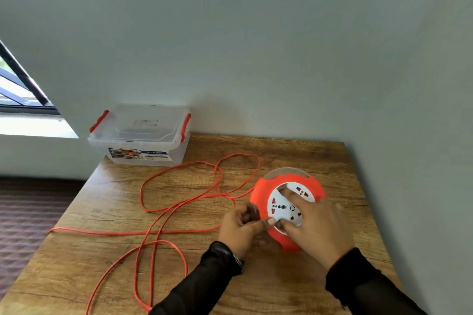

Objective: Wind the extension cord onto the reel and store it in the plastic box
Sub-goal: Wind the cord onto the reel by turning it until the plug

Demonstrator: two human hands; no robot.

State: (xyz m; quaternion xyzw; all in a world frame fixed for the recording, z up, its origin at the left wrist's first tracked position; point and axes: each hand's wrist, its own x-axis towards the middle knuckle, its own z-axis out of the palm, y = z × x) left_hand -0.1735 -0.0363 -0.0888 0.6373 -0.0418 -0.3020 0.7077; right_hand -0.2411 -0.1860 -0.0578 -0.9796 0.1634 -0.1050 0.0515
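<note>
The left hand [239,225] pinches the reel [288,208] at its nine o'clock rim to steady it while the right hand [313,222], fingers spread flat, turns the hub (cord [179,231] mostly unwound).

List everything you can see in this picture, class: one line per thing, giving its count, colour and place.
Table: one, brown wood, against the wall.
Plastic box: one, clear with red latches, lid on, table's far left corner.
Reel: one, orange with white socket face, right of centre.
Extension cord: one, orange, looped loose across the table and over its edges.
Window: one, dark-framed, far left.
Left hand: one, at the reel's left edge.
Right hand: one, fingers on the socket face.
</note>
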